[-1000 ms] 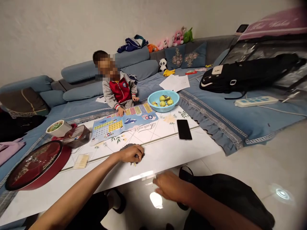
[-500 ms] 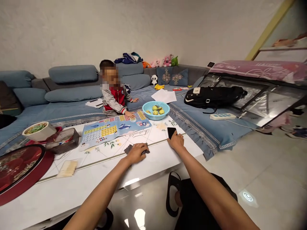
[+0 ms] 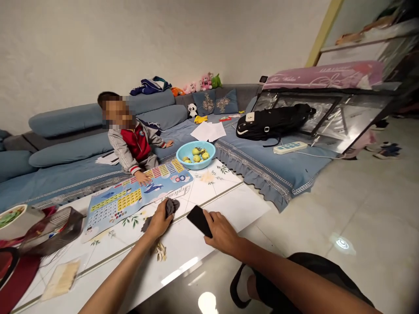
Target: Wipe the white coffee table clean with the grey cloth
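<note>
My left hand [image 3: 159,222] is closed around a crumpled dark grey cloth [image 3: 171,207], just over the white table [image 3: 190,244]. Part of the cloth bunches out on both sides of the fingers. My right hand [image 3: 221,231] grips a black smartphone [image 3: 199,219] by its edge, held above the table near its front side. Beyond my left hand a blue printed learning poster [image 3: 131,196] lies on the tabletop. A blue plastic basket [image 3: 195,163] with several yellow-green fruits [image 3: 196,155] stands at the table's far corner.
Another person [image 3: 134,144] sits behind the table, one hand on the poster. At left are a brown plastic basket [image 3: 54,237], a white bowl [image 3: 15,222] and a packet of toothpicks [image 3: 62,279]. A black backpack [image 3: 275,122] and power strip [image 3: 290,148] lie on the blue sofa.
The view has turned right. My right hand has lifted the phone from the table edge and brought it left, closer to my left hand. My left hand has gathered up the cloth.
</note>
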Available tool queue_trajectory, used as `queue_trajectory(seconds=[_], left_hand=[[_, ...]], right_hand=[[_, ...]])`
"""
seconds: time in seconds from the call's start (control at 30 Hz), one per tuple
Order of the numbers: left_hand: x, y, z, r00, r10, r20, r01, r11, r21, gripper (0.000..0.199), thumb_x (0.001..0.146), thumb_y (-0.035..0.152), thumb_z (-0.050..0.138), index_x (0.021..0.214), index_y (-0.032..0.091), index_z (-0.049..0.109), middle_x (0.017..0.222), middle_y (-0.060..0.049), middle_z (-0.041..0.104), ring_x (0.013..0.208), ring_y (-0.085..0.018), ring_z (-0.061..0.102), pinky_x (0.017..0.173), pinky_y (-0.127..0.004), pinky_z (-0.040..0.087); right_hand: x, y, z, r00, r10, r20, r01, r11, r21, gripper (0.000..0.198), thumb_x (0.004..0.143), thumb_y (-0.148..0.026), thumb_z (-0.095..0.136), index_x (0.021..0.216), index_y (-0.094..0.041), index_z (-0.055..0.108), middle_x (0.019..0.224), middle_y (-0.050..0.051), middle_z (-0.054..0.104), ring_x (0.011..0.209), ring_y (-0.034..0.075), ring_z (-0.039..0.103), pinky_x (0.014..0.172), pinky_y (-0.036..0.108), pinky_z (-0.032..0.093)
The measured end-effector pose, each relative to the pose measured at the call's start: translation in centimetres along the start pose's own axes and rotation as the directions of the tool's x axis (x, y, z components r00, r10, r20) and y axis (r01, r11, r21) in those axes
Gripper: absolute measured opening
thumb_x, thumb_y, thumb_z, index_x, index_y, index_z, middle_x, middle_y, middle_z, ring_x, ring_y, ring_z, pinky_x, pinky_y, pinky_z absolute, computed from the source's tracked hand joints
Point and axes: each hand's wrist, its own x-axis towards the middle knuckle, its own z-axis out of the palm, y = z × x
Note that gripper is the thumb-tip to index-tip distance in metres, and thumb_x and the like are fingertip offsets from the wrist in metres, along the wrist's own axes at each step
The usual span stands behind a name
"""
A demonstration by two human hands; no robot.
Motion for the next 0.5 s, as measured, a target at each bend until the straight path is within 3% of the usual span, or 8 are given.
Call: queue_trajectory(seconds=[0.13, 0.23, 0.3, 0.4, 0.5], left_hand=[[8.6, 6.0, 5.1, 0.999, 0.033, 0.018, -0.034, 0.999, 0.014, 0.061, 0.091, 0.014, 0.064, 0.149, 0.022, 0.046, 0.15, -0.02, 0.055, 0.139, -0.036, 0.057, 0.122, -0.056, 0.045], [15.6, 11.3, 9.9, 1.0, -0.012, -0.002, 0.012, 0.999, 0.037, 0.047, 0.093, 0.012, 0.06, 0.139, 0.015, 0.051, 0.146, -0.025, 0.054, 0.139, -0.039, 0.056, 0.122, -0.059, 0.042], [18.2, 14.1, 12.1, 1.0, 0.004, 0.026, -0.004, 0.999, 0.038, 0.043, 0.097, 0.018, 0.06, 0.138, 0.011, 0.053, 0.147, -0.029, 0.053, 0.142, -0.042, 0.053, 0.123, -0.062, 0.038], [17.9, 16.2, 13.0, 0.971, 0.16, 0.177, -0.16, 0.987, -0.015, 0.047, 0.096, 0.025, 0.063, 0.141, 0.014, 0.059, 0.149, -0.024, 0.057, 0.141, -0.038, 0.056, 0.125, -0.053, 0.04], [14.8, 15.5, 11.0, 0.885, 0.332, 0.326, -0.311, 0.943, -0.114, 0.053, 0.085, 0.021, 0.068, 0.138, 0.024, 0.067, 0.148, -0.012, 0.064, 0.136, -0.03, 0.062, 0.123, -0.04, 0.044]], right_hand=[[0.3, -0.5, -1.6, 0.994, 0.068, 0.081, -0.064, 0.997, -0.051, 0.093, 0.091, -0.031, 0.077, 0.168, -0.002, 0.033, 0.136, 0.027, 0.064, 0.125, 0.039, 0.06, 0.11, 0.05, 0.05], [0.5, -1.5, -2.3, 0.977, 0.145, 0.154, -0.136, 0.989, -0.065, 0.097, 0.086, -0.026, 0.083, 0.168, -0.003, 0.035, 0.136, 0.028, 0.065, 0.126, 0.038, 0.061, 0.109, 0.048, 0.052], [0.5, -1.9, -2.2, 0.971, 0.179, 0.161, -0.17, 0.983, -0.068, 0.097, 0.086, -0.024, 0.082, 0.168, -0.003, 0.035, 0.138, 0.029, 0.065, 0.125, 0.039, 0.062, 0.107, 0.048, 0.053], [0.4, -2.0, -1.8, 0.963, 0.205, 0.173, -0.185, 0.975, -0.123, 0.095, 0.087, -0.02, 0.079, 0.168, 0.0, 0.034, 0.137, 0.031, 0.065, 0.126, 0.04, 0.062, 0.106, 0.05, 0.054], [0.3, -1.3, -1.6, 0.958, 0.19, 0.216, -0.156, 0.973, -0.169, 0.101, 0.08, -0.018, 0.082, 0.169, 0.0, 0.035, 0.135, 0.03, 0.066, 0.124, 0.039, 0.062, 0.104, 0.051, 0.055]])
